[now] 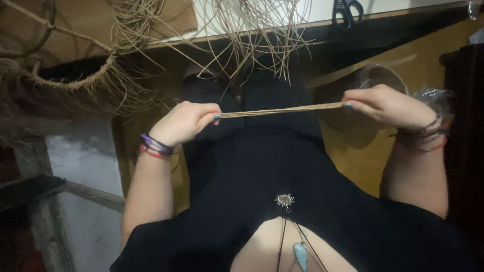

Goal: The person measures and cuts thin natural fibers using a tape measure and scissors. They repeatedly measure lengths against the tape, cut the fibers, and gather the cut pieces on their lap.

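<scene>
black top [282, 166], bead bracelets [154, 146] both wrists, teal nails, pendant [285, 200].

Dim indoor light. The dark lower half swallows detail, and only a pale strip at the top is bright. Soft overall, with blurred edges.

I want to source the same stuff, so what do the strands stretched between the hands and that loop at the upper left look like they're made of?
Strands between left hand and right hand: likely dried plant fibre, matte tan, thin and stiff-looking. Loop: seemingly the same fibre wound around a ring, with loose ends fraying off.
</scene>
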